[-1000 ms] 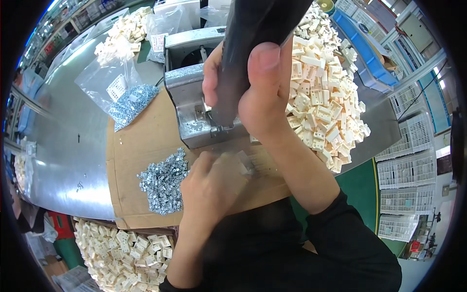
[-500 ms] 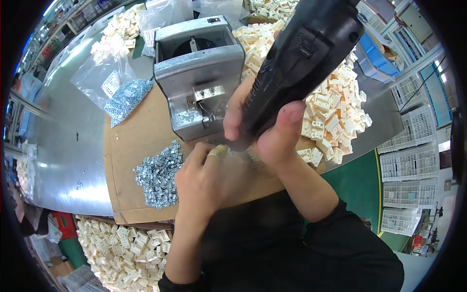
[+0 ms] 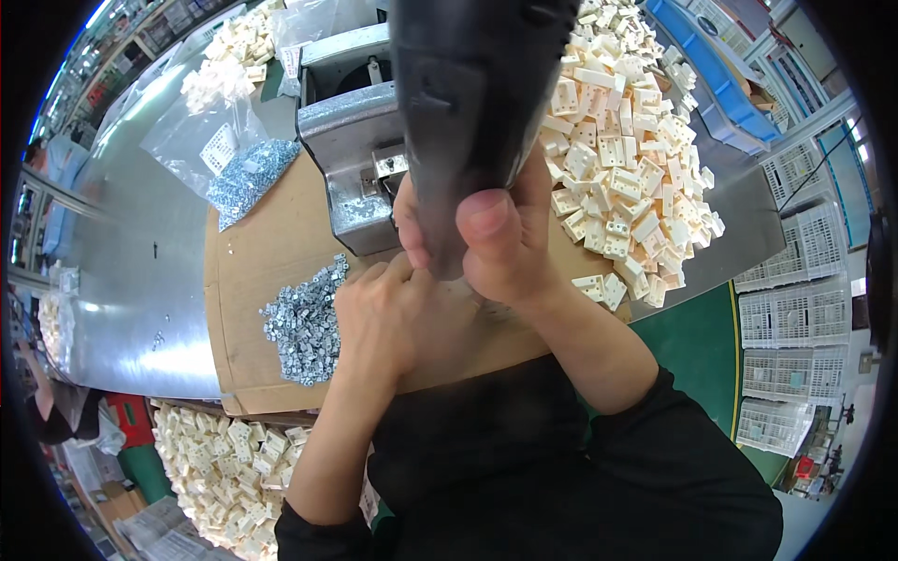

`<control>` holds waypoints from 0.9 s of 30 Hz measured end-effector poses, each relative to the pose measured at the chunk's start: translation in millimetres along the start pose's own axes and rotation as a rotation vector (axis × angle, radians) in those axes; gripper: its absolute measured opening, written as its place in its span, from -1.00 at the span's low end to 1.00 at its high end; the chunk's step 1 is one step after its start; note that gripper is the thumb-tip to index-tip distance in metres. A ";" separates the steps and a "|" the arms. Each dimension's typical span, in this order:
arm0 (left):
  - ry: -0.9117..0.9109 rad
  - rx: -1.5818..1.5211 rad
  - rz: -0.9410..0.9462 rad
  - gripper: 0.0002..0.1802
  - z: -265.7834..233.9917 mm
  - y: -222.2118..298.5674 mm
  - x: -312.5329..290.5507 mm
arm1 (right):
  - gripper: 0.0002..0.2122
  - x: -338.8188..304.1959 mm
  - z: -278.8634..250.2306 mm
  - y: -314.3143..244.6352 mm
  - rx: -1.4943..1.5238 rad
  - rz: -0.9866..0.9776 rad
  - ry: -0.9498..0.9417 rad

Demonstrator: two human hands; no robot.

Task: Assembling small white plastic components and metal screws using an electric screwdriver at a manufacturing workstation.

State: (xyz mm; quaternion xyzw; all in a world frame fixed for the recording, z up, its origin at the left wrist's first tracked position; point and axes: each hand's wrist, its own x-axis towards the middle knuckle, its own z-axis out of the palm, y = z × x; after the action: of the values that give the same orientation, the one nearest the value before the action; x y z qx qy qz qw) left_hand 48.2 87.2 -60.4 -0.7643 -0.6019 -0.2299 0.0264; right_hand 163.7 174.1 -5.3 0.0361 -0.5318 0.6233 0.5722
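My right hand [image 3: 505,234] is wrapped round a black handheld power tool [image 3: 477,93], which looks like an electric screwdriver. It stands nearly upright, and its lower end is blurred. My left hand [image 3: 379,313] is right beneath it, fingers curled together; whatever they pinch is hidden behind the tool and my right hand. Beside the left hand lies a heap of small grey metal pieces [image 3: 307,323] on the cardboard sheet [image 3: 253,252]. A large pile of cream plastic blocks with holes [image 3: 627,159] rises on the right.
A grey metal machine with an open top [image 3: 351,122] stands beyond my hands. Left of it lies a clear bag of small metal parts [image 3: 253,182]. More cream blocks [image 3: 224,477] lie at lower left. Blue bins [image 3: 716,79] and white crates [image 3: 795,313] are at the right.
The power tool has swung from a rightward slant to nearly upright, and my right hand has moved left with it. My left hand stays in about the same place.
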 end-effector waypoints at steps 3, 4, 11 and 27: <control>-0.008 -0.023 -0.054 -0.59 -6.5 13.7 4.8 | -0.46 0.3 0.2 -1.7 -0.013 0.008 0.004; -0.016 -0.057 -0.089 -0.59 -7.2 20.0 7.9 | -0.48 0.0 -1.6 -2.5 -0.037 0.014 0.009; 0.036 -0.043 -0.128 -0.59 -10.5 30.0 4.9 | -0.52 2.5 6.9 -6.3 -0.094 0.042 0.003; 0.125 -0.040 -0.461 -0.55 -95.7 -4.7 -101.8 | -0.64 -37.6 -60.4 -143.2 -1.121 0.445 -0.138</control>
State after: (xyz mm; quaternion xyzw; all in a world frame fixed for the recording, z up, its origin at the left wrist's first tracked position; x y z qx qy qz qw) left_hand -4.1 -34.3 -15.1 -0.5912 -0.7531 -0.2886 -0.0046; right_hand 318.2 159.7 33.1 -0.3424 -0.8097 0.3493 0.3244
